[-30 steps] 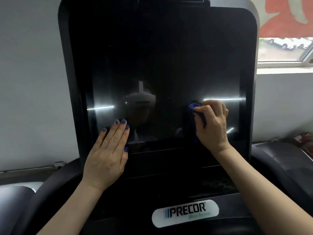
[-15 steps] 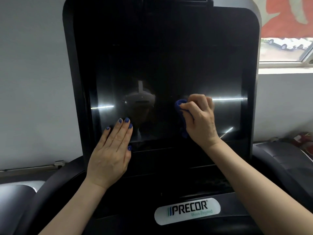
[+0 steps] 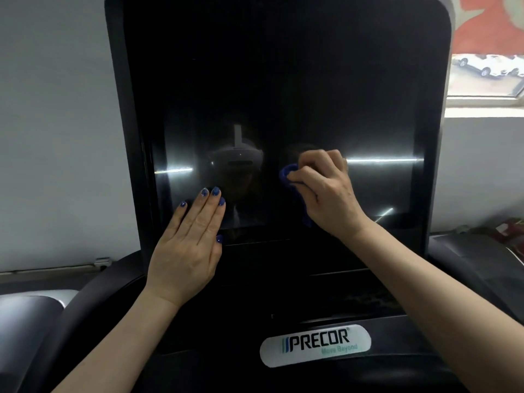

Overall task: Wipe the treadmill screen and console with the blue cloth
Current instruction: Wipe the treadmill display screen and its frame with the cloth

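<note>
The treadmill's tall black screen (image 3: 283,95) fills the middle of the view, dark and glossy with light streaks reflected on it. My right hand (image 3: 326,194) grips the bunched blue cloth (image 3: 289,177) and presses it against the screen just right of centre, low down. Most of the cloth is hidden under my fingers and palm. My left hand (image 3: 190,245) lies flat with straight fingers on the screen's lower left corner and bottom bezel. Below the screen runs the black console (image 3: 283,293) with a white PRECOR badge (image 3: 314,346).
Curved black and silver handrail housings flank the console at the left (image 3: 42,313) and right (image 3: 482,265). A grey wall stands behind on the left. A window (image 3: 487,75) is at the upper right, with red items (image 3: 510,225) on the ledge below it.
My right hand has slid the cloth leftward across the screen, from the right side toward the centre. My left hand has stayed flat in the same place.
</note>
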`<state>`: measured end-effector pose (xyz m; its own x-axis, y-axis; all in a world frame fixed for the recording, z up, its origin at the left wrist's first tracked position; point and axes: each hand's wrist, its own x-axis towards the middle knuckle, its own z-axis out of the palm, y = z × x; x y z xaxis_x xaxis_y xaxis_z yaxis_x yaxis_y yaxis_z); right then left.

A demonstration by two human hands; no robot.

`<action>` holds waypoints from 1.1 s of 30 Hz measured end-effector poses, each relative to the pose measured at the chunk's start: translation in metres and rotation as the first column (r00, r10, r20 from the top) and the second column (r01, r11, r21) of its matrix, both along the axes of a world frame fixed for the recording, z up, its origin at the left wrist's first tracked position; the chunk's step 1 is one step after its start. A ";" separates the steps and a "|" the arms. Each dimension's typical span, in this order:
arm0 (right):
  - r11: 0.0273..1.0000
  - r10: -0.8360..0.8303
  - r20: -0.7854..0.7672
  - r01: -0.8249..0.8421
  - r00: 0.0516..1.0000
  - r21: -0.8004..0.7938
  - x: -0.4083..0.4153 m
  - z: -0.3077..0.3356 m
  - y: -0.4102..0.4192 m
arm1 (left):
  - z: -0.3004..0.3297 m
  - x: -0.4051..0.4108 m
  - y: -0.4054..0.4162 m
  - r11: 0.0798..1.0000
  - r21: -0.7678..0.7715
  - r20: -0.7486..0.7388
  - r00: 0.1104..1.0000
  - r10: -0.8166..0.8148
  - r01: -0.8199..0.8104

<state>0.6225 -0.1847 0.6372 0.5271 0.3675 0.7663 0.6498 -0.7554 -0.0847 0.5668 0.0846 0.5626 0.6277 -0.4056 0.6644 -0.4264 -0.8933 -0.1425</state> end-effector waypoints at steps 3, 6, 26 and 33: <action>0.999 0.016 -0.006 -0.016 1.000 -0.037 -0.008 -0.007 -0.020 | 0.001 -0.001 0.000 1.000 -0.002 0.008 1.000 0.001 -0.001; 1.000 -0.013 0.002 0.013 1.000 0.010 -0.013 -0.011 -0.032 | 0.000 0.000 0.000 1.000 -0.004 0.009 1.000 0.000 0.000; 0.989 0.059 -0.029 -0.063 0.998 -0.137 -0.026 -0.019 -0.049 | 0.001 -0.001 0.000 1.000 -0.002 0.015 1.000 -0.015 0.015; 0.992 0.082 -0.035 -0.085 0.996 -0.093 -0.029 -0.025 -0.006 | 0.001 0.000 0.000 1.000 0.007 0.009 1.000 -0.012 0.012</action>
<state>0.5939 -0.1904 0.6119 0.5148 0.4811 0.7096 0.7091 -0.7041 -0.0370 0.5665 0.0848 0.5633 0.6168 -0.4176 0.6672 -0.4356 -0.8871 -0.1525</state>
